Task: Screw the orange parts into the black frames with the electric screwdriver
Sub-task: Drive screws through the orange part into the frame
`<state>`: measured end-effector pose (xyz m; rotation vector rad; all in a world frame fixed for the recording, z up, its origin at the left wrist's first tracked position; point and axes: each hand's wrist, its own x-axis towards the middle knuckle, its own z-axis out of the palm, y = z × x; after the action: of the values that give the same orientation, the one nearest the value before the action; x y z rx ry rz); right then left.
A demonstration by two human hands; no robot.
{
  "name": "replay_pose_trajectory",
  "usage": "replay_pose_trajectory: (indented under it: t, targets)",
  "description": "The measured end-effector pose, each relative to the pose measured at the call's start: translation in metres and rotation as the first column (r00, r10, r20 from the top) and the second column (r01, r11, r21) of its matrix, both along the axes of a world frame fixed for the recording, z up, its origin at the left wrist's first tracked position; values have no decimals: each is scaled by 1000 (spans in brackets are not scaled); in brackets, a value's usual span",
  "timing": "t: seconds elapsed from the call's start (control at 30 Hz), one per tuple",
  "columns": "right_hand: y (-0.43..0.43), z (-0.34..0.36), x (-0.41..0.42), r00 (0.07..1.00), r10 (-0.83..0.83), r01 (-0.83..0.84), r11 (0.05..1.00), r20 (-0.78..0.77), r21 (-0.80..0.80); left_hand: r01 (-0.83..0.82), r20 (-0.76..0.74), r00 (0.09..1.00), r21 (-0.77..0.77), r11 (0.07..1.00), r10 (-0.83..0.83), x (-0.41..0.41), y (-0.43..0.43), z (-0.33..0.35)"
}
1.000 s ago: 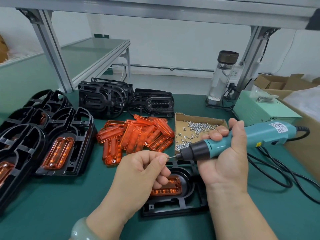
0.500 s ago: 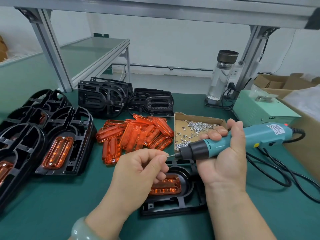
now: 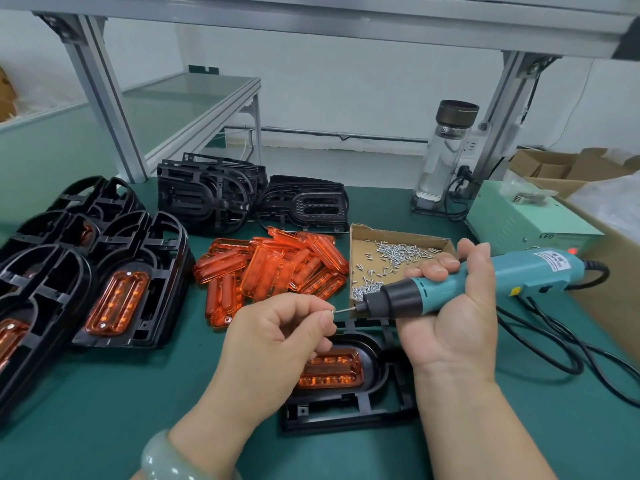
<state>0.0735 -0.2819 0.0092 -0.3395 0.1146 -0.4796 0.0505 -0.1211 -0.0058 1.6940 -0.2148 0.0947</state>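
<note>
Gripping the electric screwdriver (image 3: 412,297) above the black frame (image 3: 346,408), right hand (image 3: 450,320) meets left hand (image 3: 273,341) pinching a screw (image 3: 333,310).

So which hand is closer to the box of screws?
Right. The right hand, holding the screwdriver, is at the box's front right corner; the left hand, pinching a screw, is nearer the person, over the frame.

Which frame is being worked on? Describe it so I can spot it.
Find the cardboard screw box mid-table. In front of it, below the teal screwdriver, lies one black frame holding an orange part. Unlike the overlapping frames at left, it lies alone.
</note>
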Motion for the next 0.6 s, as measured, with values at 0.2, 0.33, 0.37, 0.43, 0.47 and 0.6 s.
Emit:
replay_pose_trajectory:
  t: [0.2,0.33,0.37,0.43,0.47,0.6]
  targets:
    - [2,-1,1,1000,11,-11,999,-1,31,41,-89,995,-131,991,-53,0,-1,-1]
    - [1,0,1,1000,-4,4,1000,15,13,19,-98,995,-155,988,-34,-1,-6,-2]
    - [2,1,1,1000,-2,2,1000,15,10,15,-92,995,-147,989,-29,-1,-6,-1]
    - [2,1,1,1000,4,-4,1000,15,10,20,-82,996,-130,991,-31,-1,-4,-1]
    - [2,1,1,1000,6,-6,1000,17,11,26,-79,996,-123,992,-36,-1,-3,0]
    - [0,1,1,1000,3,-3,999,6,41,55,-102,992,-148,987,-71,0,-1,2]
